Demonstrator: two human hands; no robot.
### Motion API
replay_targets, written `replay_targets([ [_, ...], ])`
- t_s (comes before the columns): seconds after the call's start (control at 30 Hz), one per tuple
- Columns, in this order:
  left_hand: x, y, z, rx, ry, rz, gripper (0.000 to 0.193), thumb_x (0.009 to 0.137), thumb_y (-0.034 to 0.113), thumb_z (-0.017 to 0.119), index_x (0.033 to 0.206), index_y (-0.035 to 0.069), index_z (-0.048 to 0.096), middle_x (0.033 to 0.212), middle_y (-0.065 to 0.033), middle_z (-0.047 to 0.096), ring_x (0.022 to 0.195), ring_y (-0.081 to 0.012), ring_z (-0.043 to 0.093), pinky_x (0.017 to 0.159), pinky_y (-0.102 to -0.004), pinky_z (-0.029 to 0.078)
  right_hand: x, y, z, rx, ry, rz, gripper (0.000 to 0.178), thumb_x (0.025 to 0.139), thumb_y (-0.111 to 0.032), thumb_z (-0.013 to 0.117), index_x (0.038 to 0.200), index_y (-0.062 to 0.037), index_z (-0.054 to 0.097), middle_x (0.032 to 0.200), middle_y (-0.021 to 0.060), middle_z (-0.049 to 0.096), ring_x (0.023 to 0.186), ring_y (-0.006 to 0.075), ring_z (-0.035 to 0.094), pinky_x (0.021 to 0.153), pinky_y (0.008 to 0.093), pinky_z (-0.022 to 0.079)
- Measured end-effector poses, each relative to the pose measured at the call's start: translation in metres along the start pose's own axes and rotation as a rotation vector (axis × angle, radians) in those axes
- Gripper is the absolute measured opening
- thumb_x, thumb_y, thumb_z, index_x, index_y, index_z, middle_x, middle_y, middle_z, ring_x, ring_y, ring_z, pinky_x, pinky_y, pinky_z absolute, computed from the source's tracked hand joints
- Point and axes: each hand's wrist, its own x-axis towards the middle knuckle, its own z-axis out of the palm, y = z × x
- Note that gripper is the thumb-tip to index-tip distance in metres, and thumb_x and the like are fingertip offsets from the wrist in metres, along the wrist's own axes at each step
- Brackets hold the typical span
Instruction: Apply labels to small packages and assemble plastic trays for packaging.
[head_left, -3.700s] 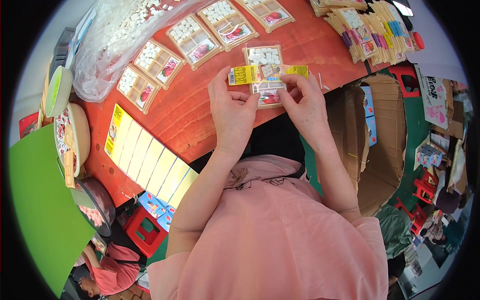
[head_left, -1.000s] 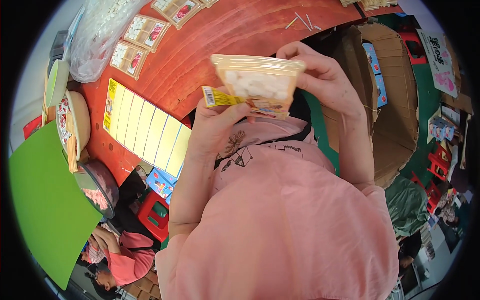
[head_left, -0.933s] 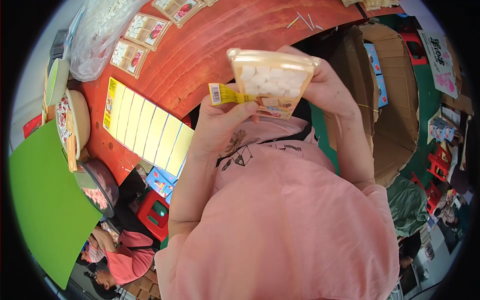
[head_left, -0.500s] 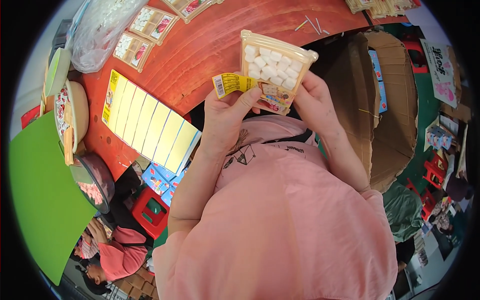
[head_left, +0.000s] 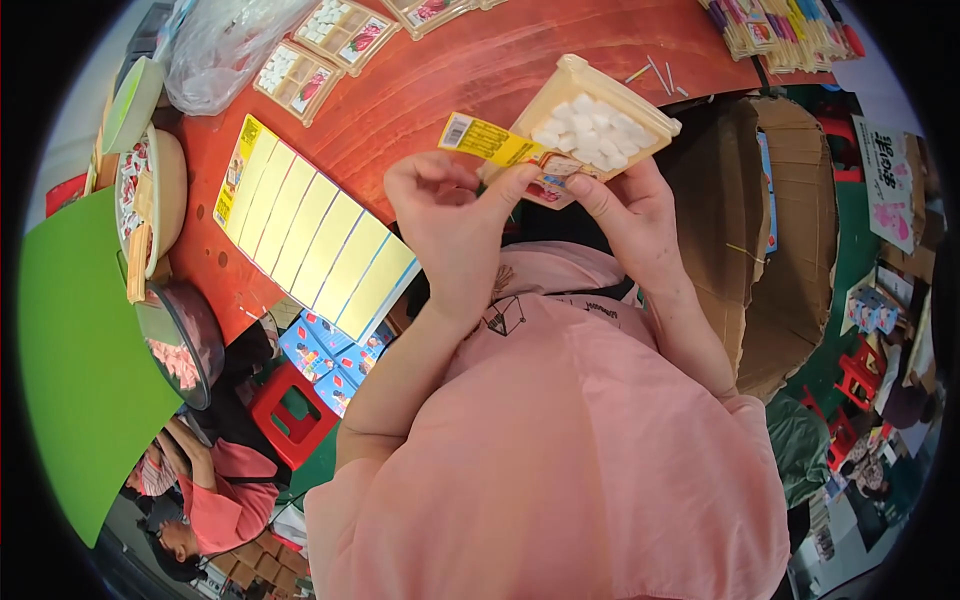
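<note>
My right hand (head_left: pixel 645 215) grips a clear plastic box (head_left: pixel 635 100) by its near right side, thumb on its front. Small white marshmallow-like pieces (head_left: pixel 595 132) fill one part of it, with printed cards in the part nearest me. A yellow sticker label (head_left: pixel 485 140) with a barcode lies against the box at one end; its other end sticks out to the left. My left hand (head_left: pixel 445 215) has its thumb against the label where it meets the box. The other left fingers are loosely bent and apart from the thumb.
A sheet of yellow labels (head_left: pixel 310 230) overhangs the red table (head_left: pixel 450 75). More filled boxes (head_left: pixel 297 80), a plastic bag (head_left: pixel 225 60) and bundled sticks (head_left: pixel 780 35) stand farther off. Bowls (head_left: pixel 160 200) line the left, a cardboard carton (head_left: pixel 790 260) the right. Another person (head_left: pixel 230 485) sits lower left.
The box has tilted and turned to the right, and my right thumb has come onto its front. My left fingers have loosened from the label, with the thumb still against it.
</note>
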Motion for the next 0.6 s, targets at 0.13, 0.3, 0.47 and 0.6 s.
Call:
replay_targets([
  [0.13, -0.001, 0.018, -0.005, 0.504, -0.032, 0.513, 0.045, 0.068, 0.003, 0.089, 0.103, 0.000, 0.061, 0.102, -0.0109, 0.063, 0.086, -0.0173, 0.060, 0.067, -0.0299, 0.049, 0.001, -0.001, -0.002, -0.122, -0.040, -0.030, 0.032, 0.094, 0.000, 0.067, 0.125, 0.0021, 0.060, 0.127, 0.0081, 0.062, 0.115, 0.0166, 0.060, 0.102, 0.0322, 0.047],
  [0.3, 0.010, 0.016, -0.009, 0.479, -0.153, 0.629, 0.031, 0.074, -0.004, 0.081, 0.102, -0.001, 0.068, 0.103, -0.0123, 0.068, 0.090, -0.0265, 0.063, 0.077, -0.0326, 0.051, 0.016, -0.009, -0.009, -0.397, -0.236, -0.357, 0.026, 0.089, 0.002, 0.069, 0.115, 0.0009, 0.065, 0.117, 0.0117, 0.060, 0.100, 0.0165, 0.060, 0.086, 0.0266, 0.048],
  [0.47, 0.015, 0.016, -0.018, 0.194, -0.525, 0.404, 0.024, 0.079, -0.008, 0.073, 0.101, 0.000, 0.069, 0.098, -0.0104, 0.070, 0.091, -0.0256, 0.064, 0.079, -0.0331, 0.051, 0.024, -0.015, -0.020, -0.426, -0.395, -0.343, 0.021, 0.090, 0.001, 0.069, 0.110, 0.0015, 0.066, 0.112, 0.0104, 0.060, 0.096, 0.0160, 0.058, 0.081, 0.0263, 0.048],
  [0.6, 0.013, 0.020, -0.020, 0.300, -0.601, 0.175, 0.022, 0.081, -0.003, 0.073, 0.103, 0.001, 0.068, 0.089, -0.0097, 0.065, 0.077, -0.0221, 0.062, 0.069, -0.0307, 0.050, 0.016, 0.001, -0.028, -0.365, -0.373, -0.097, 0.021, 0.090, -0.002, 0.071, 0.109, 0.0020, 0.063, 0.110, 0.0070, 0.056, 0.099, 0.0140, 0.057, 0.082, 0.0257, 0.048],
])
